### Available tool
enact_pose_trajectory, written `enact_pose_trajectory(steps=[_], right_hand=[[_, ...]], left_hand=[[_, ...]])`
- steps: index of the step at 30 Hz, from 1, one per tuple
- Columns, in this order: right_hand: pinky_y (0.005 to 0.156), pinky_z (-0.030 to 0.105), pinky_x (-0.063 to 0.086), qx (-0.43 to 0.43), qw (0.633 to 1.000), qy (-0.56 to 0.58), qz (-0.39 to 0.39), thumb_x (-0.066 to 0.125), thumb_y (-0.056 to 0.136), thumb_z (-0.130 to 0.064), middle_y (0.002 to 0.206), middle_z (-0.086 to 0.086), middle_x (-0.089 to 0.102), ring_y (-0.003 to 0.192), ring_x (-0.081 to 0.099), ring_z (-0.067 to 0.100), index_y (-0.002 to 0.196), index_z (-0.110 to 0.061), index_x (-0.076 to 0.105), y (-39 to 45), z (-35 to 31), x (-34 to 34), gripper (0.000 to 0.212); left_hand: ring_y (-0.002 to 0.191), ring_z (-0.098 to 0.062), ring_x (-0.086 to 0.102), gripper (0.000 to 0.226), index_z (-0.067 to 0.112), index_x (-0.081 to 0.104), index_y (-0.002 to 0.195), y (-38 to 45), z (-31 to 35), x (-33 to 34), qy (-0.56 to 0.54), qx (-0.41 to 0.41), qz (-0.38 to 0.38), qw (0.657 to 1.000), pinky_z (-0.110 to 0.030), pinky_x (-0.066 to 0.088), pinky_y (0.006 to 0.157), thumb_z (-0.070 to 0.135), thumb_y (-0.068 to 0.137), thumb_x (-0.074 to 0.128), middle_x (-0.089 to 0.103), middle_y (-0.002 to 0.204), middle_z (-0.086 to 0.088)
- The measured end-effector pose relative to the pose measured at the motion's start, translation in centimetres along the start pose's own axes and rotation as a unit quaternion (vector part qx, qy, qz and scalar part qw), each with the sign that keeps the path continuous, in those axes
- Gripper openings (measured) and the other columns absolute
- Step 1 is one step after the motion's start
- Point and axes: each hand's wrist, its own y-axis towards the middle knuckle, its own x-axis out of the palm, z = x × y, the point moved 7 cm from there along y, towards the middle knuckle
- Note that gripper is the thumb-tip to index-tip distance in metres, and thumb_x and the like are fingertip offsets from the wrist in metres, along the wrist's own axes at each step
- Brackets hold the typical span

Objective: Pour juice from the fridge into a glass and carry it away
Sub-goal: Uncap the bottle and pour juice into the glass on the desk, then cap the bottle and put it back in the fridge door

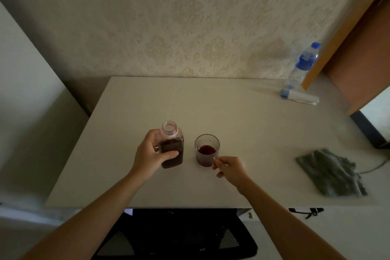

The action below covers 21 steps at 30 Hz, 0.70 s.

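Note:
An uncapped clear bottle of dark red juice (171, 145) stands upright on the white table (242, 124), and my left hand (150, 155) is wrapped around its body from the left. Just to its right stands a patterned glass (206, 150) with a little dark red juice in the bottom. My right hand (231, 170) is at the glass's near right side, fingertips pinched against its wall. Whether it holds a cap is not visible.
A water bottle with a blue cap (302, 65) stands at the table's far right corner, with a clear capped tube (299, 96) lying beside it. A crumpled grey cloth (331, 173) lies near the right edge. A black chair (175, 236) sits below the front edge.

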Motion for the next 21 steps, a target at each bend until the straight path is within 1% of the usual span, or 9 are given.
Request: enact_pose_trajectory(steps=[2, 3, 6, 8, 11, 14, 16, 19, 21], right_hand=[[0.077, 0.035, 0.056, 0.002, 1.0, -0.003, 0.0, 0.057, 0.089, -0.021, 0.083, 0.009, 0.073, 0.058, 0.066, 0.019, 0.068, -0.022, 0.07, 0.0, 0.2, -0.1, 0.025], [0.071, 0.033, 0.056, 0.007, 1.0, 0.005, -0.004, 0.057, 0.09, -0.02, 0.088, 0.012, 0.072, 0.06, 0.066, 0.021, 0.072, -0.019, 0.07, 0.0, 0.2, -0.2, 0.022], [0.056, 0.028, 0.053, 0.022, 1.0, 0.004, -0.015, 0.056, 0.09, -0.017, 0.094, 0.013, 0.07, 0.063, 0.065, 0.022, 0.089, -0.008, 0.07, 0.2, 0.2, -0.2, 0.017], [0.06, 0.028, 0.051, -0.005, 0.997, -0.075, -0.012, 0.057, 0.09, -0.023, 0.096, 0.006, 0.071, 0.068, 0.065, 0.02, 0.098, -0.009, 0.071, 0.4, -0.1, -0.5, 0.022], [0.068, 0.026, 0.04, -0.068, 0.959, -0.274, -0.004, 0.054, 0.089, -0.039, 0.102, 0.008, 0.064, 0.086, 0.062, 0.022, 0.104, -0.025, 0.071, 0.4, -1.3, -1.4, 0.027], [0.071, 0.028, 0.04, -0.071, 0.937, -0.341, -0.021, 0.053, 0.082, -0.058, 0.106, 0.003, 0.058, 0.086, 0.055, 0.014, 0.119, -0.034, 0.059, 0.7, -1.5, -2.4, 0.044], [0.073, 0.03, 0.045, -0.07, 0.928, -0.367, 0.003, 0.05, 0.08, -0.065, 0.108, -0.002, 0.059, 0.09, 0.057, 0.013, 0.118, -0.035, 0.058, 0.9, -1.2, -3.4, 0.049], [0.083, 0.036, 0.05, -0.084, 0.908, -0.406, 0.053, 0.052, 0.084, -0.047, 0.117, 0.0, 0.056, 0.101, 0.057, 0.018, 0.113, -0.03, 0.06, 1.0, -0.7, -4.7, 0.034], [0.086, 0.037, 0.05, -0.081, 0.878, -0.47, 0.026, 0.055, 0.082, -0.038, 0.124, 0.001, 0.048, 0.107, 0.054, 0.022, 0.121, -0.028, 0.053, 1.2, 0.1, -4.3, 0.039]], left_hand=[[0.101, -0.019, 0.065, 0.064, 0.031, 0.054, 0.101, 0.1, -0.1, 0.1, 0.0, 0.005, -0.006, 1.0, -0.032, 0.05, 0.087, 0.012, 0.051, 0.089, 0.069, 0.109, -0.003], [0.102, -0.02, 0.065, 0.065, 0.029, 0.054, 0.102, 0.1, -0.1, 0.1, -0.002, 0.007, -0.009, 1.0, -0.032, 0.049, 0.087, 0.01, 0.052, 0.09, 0.068, 0.11, -0.003], [0.102, -0.019, 0.065, 0.066, 0.038, 0.053, 0.097, -0.1, -0.3, -0.1, -0.01, 0.004, -0.006, 1.0, -0.032, 0.049, 0.088, 0.028, 0.041, 0.087, 0.069, 0.109, -0.001], [0.101, -0.016, 0.066, 0.064, 0.04, 0.052, 0.095, -0.3, -0.3, -0.1, -0.01, 0.001, -0.01, 1.0, -0.03, 0.05, 0.086, 0.031, 0.04, 0.084, 0.069, 0.105, 0.003], [0.101, -0.014, 0.066, 0.064, 0.042, 0.052, 0.094, -0.3, -0.3, 0.0, -0.007, 0.004, -0.02, 1.0, -0.025, 0.046, 0.082, 0.037, 0.038, 0.083, 0.069, 0.103, 0.009], [0.104, -0.016, 0.065, 0.064, 0.041, 0.052, 0.096, -0.1, -0.3, 0.2, -0.008, 0.008, -0.028, 1.0, -0.024, 0.046, 0.083, 0.031, 0.041, 0.084, 0.069, 0.106, 0.005], [0.103, -0.015, 0.065, 0.066, 0.041, 0.052, 0.096, 0.1, -0.3, 0.4, -0.011, 0.01, -0.032, 0.999, -0.025, 0.046, 0.084, 0.037, 0.039, 0.083, 0.069, 0.106, 0.006], [0.104, -0.015, 0.065, 0.065, 0.042, 0.053, 0.097, 0.3, -0.3, 0.6, -0.013, 0.017, -0.035, 0.999, -0.026, 0.047, 0.086, 0.039, 0.039, 0.083, 0.069, 0.108, 0.005], [0.107, -0.019, 0.065, 0.066, 0.04, 0.052, 0.099, 0.4, -0.5, 0.8, -0.009, 0.02, -0.036, 0.999, -0.026, 0.046, 0.086, 0.025, 0.046, 0.089, 0.069, 0.111, 0.001]])
